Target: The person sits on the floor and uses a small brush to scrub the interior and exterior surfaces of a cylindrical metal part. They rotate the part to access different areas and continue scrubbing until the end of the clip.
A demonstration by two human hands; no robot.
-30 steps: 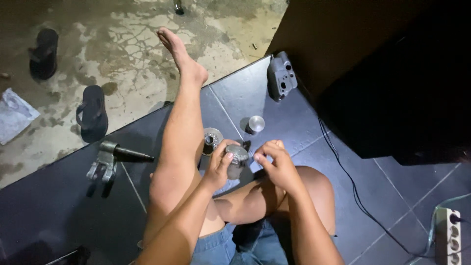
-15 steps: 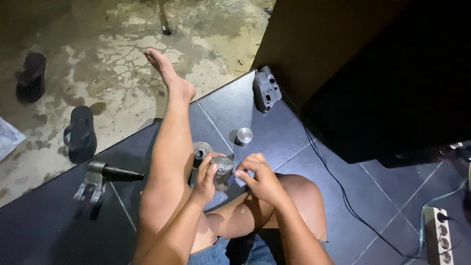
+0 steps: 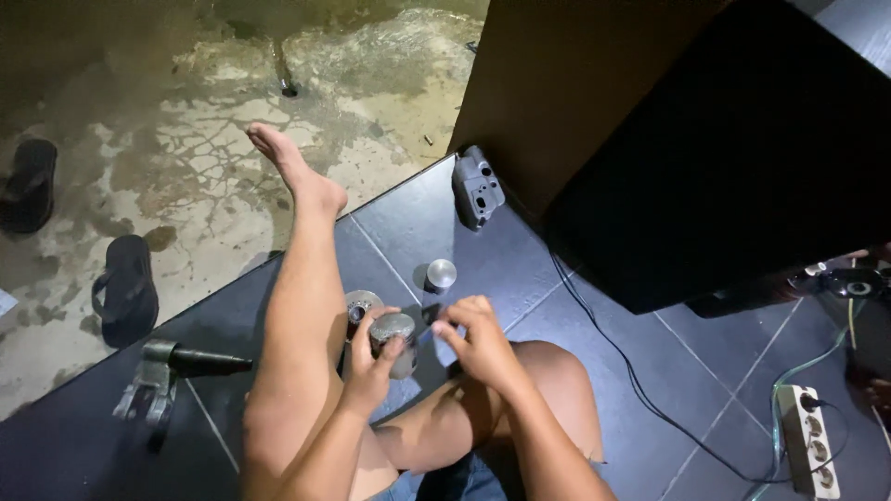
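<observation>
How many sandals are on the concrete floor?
2: one sandal lies at the far left edge, the other sandal nearer the dark tiles, left of the outstretched leg. More may lie outside the picture.

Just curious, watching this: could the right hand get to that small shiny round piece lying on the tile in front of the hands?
Probably yes. The right hand hovers just short of the small round metal piece, with bare dark floor tile between them. The left hand grips a metal cylinder off to the side.

Left hand fingers curled closed, right hand fingers apparently pinched, forearms converging.
</observation>
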